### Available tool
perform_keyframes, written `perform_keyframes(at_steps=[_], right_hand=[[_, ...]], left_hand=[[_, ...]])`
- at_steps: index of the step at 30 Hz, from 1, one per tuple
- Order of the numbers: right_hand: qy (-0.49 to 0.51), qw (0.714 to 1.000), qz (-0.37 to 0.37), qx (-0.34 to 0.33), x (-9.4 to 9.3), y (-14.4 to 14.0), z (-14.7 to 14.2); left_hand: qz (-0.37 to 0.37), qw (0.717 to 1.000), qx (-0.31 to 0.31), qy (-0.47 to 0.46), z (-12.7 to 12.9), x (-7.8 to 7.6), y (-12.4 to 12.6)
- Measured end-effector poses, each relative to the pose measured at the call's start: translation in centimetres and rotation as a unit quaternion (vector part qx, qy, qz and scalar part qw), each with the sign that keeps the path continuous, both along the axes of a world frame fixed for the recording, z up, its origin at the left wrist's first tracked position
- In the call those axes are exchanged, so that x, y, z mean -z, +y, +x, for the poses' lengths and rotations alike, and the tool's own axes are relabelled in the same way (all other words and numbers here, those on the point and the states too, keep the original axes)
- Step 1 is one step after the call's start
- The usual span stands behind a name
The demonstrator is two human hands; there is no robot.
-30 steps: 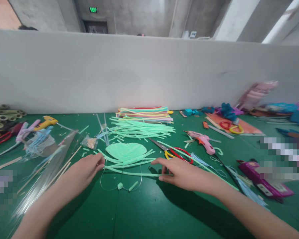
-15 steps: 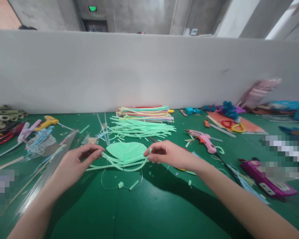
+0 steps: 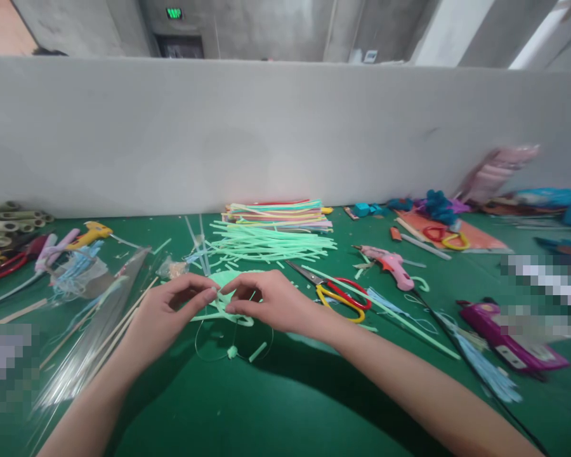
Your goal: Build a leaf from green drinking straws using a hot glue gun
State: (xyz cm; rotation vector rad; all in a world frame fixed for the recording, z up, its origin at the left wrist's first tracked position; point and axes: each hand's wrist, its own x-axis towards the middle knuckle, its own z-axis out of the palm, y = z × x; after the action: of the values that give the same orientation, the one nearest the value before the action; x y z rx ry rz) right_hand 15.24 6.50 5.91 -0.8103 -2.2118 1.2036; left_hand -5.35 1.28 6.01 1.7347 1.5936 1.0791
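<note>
Both hands meet on the green strips, dead centre

Left hand (image 3: 171, 311) and right hand (image 3: 266, 301) each pinch the strips (image 3: 219, 309), folded between fingertips just above the tabletop (image 3: 285, 393), equally near

Bright, even light from above casts soft arm shadows on the green table (image 3: 285, 406), while edges right of the pink glue gun (image 3: 390, 265) blur and bend.

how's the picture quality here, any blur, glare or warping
Head view: soft overall; right edge smeared, the pink bundle most; glare on the clear plastic sleeve; wide-lens bending of the table; both arms cast dark shadows; pixelated patches left and right.
</note>
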Motion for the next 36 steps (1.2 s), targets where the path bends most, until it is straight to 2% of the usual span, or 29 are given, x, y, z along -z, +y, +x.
perform_keyframes(at_steps=[4, 10, 15, 18, 23, 28, 30, 33, 36], right_hand=[[0.019, 0.999, -0.027, -0.005, 0.7, 0.0, -0.8], [0.013, 0.998, 0.053, -0.012, 0.6, 0.1, -0.5], [0.016, 0.999, 0.019, 0.024, 0.1, 0.0, 0.1], [0.001, 0.999, 0.042, 0.02, 0.2, 0.2, 0.1], [-0.045, 0.996, 0.079, -0.004, 0.9, 0.7, 0.5], [-0.105, 0.993, 0.052, -0.005, 2.2, 1.0, 2.0], [-0.135, 0.987, 0.083, 0.003, 2.9, 0.9, 2.5], [-0.183, 0.969, 0.168, 0.004, 3.8, 0.9, 2.8], [-0.183, 0.965, 0.186, -0.022, 4.1, 0.8, 2.7]], left_hand=[[-0.009, 0.999, 0.021, -0.026, 0.3, -0.1, -0.1], [-0.01, 0.999, 0.027, -0.027, 0.1, -0.2, -0.5], [-0.024, 0.998, 0.049, -0.029, 0.5, -0.2, -0.6], [-0.031, 0.997, 0.063, -0.022, 0.8, 0.1, -0.6], [-0.034, 0.998, 0.055, 0.025, 0.1, 1.3, -0.4], [-0.078, 0.994, 0.038, 0.069, -2.7, 2.7, 0.3], [-0.107, 0.984, 0.054, 0.128, -3.9, 3.0, 0.6], [-0.145, 0.963, 0.077, 0.214, -4.7, 3.0, 0.7], [-0.17, 0.952, 0.106, 0.229, -4.4, 2.7, 0.4]])
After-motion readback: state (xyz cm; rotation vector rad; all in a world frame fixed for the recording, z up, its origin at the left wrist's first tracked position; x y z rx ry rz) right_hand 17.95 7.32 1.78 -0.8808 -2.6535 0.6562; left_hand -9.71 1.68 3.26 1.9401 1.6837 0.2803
